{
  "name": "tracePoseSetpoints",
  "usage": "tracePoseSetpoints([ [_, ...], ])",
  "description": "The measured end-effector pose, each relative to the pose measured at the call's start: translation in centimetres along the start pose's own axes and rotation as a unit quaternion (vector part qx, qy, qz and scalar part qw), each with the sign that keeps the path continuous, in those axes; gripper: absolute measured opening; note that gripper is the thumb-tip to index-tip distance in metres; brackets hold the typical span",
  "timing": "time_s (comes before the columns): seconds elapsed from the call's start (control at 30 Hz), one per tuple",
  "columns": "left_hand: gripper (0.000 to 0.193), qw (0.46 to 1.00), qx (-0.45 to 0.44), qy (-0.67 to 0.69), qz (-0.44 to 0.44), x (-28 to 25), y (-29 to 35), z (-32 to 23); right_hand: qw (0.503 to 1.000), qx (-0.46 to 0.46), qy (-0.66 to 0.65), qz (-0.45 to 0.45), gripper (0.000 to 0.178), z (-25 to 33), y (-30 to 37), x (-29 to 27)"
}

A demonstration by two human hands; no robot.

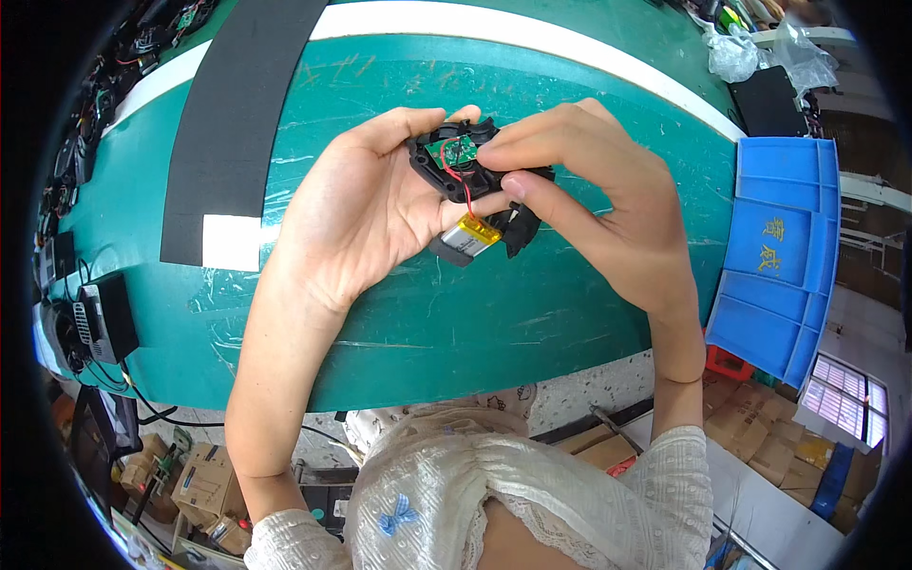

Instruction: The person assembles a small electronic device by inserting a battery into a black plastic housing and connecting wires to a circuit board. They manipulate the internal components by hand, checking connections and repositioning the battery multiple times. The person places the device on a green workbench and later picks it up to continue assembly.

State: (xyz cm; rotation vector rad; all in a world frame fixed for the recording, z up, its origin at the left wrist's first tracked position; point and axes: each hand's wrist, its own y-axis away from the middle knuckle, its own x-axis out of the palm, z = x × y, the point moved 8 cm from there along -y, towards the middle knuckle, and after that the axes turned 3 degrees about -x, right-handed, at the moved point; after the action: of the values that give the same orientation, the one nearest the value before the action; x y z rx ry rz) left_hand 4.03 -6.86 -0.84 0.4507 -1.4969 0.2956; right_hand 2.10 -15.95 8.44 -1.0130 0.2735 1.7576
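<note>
At the far left edge of the green work mat [427,313], a small black device with a ribbed grey face [95,321] is laid flat with its cables trailing off the table; just to its right a wide strip of black foam [237,104] is laid across the mat, crossed by white tape [231,243], both matte against the scuffed, glossy green surface.

Near the centre, above the mat, the left hand [356,204] is cupped palm-up beneath a black plastic housing [461,176], its fingers curled behind the shell and its thumb reaching over the top, apparently so that the open side is kept facing the camera. Inside the housing a small green circuit board [451,150] is seen; from it thin red and black wires [463,180] are led down to a flat, silvery pouch battery wrapped in yellow tape [472,235], which hangs at the lower edge of the shell.

The right hand [608,204] is closed on the housing from the other side; its index fingertip is pressed by the board and its thumb is set against the shell's right rim, seemingly to steady the part.

Farther right, a blue moulded plastic bin [784,256] with ridged walls is set at the table's edge; crumpled clear plastic bags [769,47] lie beyond it.
</note>
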Motion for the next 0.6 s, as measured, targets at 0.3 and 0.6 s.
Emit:
tracePoseSetpoints([
  [0.3,0.039,0.997,0.046,-0.058,-0.031,0.1,0.2,-0.4,0.997,-0.027,0.066,0.016,0.021,1.1,-0.7,-0.3],
  [0.6,0.040,0.997,0.055,-0.052,-0.025,0.3,0.5,-0.6,0.998,-0.039,0.049,0.023,0.020,1.2,-0.9,-0.4],
])
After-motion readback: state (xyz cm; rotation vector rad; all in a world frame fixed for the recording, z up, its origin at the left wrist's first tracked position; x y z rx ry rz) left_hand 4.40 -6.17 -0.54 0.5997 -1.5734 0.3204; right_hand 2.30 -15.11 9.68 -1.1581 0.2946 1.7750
